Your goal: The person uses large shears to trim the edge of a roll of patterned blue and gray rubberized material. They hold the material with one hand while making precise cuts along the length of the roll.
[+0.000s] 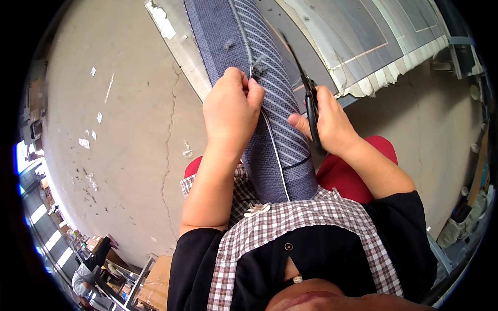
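Note:
A long padded piece covered in blue-grey woven fabric, with white diagonal stripes on its right side, stretches from my lap away over the table. My left hand is closed in a pinch at the seam along its top. From those fingers a thin white cord trails down the fabric toward my apron. Fuzzy grey thread tufts lie just beyond the pinch. To the right, my right hand holds black-handled scissors, blades pointing away from me, thumb off to the side. The scissors' tips are apart from the seam.
Beneath the padded piece is a worn table with torn light covering. At the far right, clear sheeting with a ragged pale edge covers a surface. Paper scraps litter the concrete floor. A person and cardboard boxes appear at the lower left.

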Motion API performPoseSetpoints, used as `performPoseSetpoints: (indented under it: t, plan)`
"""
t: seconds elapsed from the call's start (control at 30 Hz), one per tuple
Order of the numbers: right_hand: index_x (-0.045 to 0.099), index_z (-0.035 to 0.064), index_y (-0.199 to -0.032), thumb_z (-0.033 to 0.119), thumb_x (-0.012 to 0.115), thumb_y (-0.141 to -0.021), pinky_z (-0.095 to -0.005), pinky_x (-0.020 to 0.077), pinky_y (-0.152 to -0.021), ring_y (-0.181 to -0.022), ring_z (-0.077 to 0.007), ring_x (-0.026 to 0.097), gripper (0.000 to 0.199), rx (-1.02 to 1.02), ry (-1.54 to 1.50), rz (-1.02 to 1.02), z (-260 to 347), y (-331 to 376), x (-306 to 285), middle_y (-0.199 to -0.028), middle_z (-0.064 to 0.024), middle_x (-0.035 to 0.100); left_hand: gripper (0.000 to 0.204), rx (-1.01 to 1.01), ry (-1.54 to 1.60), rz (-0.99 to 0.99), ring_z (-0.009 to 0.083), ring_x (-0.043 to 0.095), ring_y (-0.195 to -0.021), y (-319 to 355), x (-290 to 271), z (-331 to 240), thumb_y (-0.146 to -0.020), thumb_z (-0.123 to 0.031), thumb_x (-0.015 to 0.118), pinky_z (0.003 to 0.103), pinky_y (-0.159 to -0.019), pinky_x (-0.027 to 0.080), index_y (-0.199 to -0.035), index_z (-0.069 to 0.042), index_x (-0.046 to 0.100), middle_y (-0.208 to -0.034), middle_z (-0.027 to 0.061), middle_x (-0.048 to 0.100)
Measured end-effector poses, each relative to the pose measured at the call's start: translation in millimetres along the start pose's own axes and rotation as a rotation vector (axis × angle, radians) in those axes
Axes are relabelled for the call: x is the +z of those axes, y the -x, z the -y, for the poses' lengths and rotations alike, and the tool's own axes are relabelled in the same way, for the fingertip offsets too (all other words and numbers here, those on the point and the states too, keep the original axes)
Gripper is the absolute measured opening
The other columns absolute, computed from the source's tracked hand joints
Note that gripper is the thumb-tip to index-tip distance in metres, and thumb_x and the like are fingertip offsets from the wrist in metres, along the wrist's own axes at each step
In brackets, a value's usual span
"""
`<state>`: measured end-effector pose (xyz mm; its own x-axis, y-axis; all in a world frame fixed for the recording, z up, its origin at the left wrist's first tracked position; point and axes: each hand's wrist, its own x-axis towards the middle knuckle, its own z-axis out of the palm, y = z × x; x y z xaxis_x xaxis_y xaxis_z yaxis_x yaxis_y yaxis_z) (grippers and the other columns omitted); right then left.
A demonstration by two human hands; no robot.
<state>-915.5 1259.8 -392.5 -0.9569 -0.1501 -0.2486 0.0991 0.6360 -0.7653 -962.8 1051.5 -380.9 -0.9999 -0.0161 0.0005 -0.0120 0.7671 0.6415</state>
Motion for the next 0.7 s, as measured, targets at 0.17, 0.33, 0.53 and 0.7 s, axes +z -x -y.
performPoseSetpoints:
  t: [0.17, 0.33, 0.53, 0.7]
  plan:
    - [0.040, -0.0147, -0.125, 0.068, 0.092, -0.058, -0.0436, 0.0496, -0.103, -0.116, -0.0411, 0.061, 0.118, 0.194, -0.144, 0.053, -17, 26, 35, -0.119, -0.0302, 0.058, 0.018, -0.175, 0.335, 0.061, 0.0244, 0.061, -0.065, -2, 7, 9, -0.096, -0.019, 0.067, 0.037, -0.065, 0.050, -0.088, -0.003, 0.060, -0.070, 0.0098, 0.063]
    - [0.040, -0.0195, -0.134, 0.042, 0.100, -0.061, -0.0407, 0.0458, -0.109, -0.126, -0.0352, 0.058, 0.113, 0.402, -0.532, 0.189, -11, 3, 17, -0.132, -0.0323, 0.057, 0.018, -0.101, 0.324, 0.077, 0.0221, 0.061, -0.064, -7, 8, 12, -0.097, -0.018, 0.067, 0.036, -0.064, 0.050, -0.093, -0.002, 0.061, -0.072, 0.0095, 0.063]
    - [0.051, -0.0065, -0.116, 0.032, 0.100, -0.061, -0.0353, 0.0525, -0.091, -0.103, -0.0240, 0.065, 0.084, 0.200, -0.441, 0.073, -30, -9, 38, -0.109, -0.0176, 0.066, 0.031, 0.571, -0.115, 0.073, 0.0302, 0.051, -0.134, -78, -36, 24, -0.082, -0.020, 0.083, 0.048, -0.112, 0.042, -0.102, -0.009, 0.063, -0.141, 0.0082, 0.059]
    - [0.054, -0.0026, -0.114, 0.025, 0.099, -0.060, -0.0336, 0.0516, -0.090, -0.095, -0.0192, 0.061, 0.076, 0.181, -0.416, 0.036, -58, -27, 5, -0.100, -0.0087, 0.064, 0.034, 0.828, -0.453, 0.375, 0.0292, 0.021, -0.157, -141, -40, 28, -0.075, -0.024, 0.085, 0.051, -0.130, 0.016, -0.099, -0.014, 0.063, -0.159, 0.0058, 0.045]
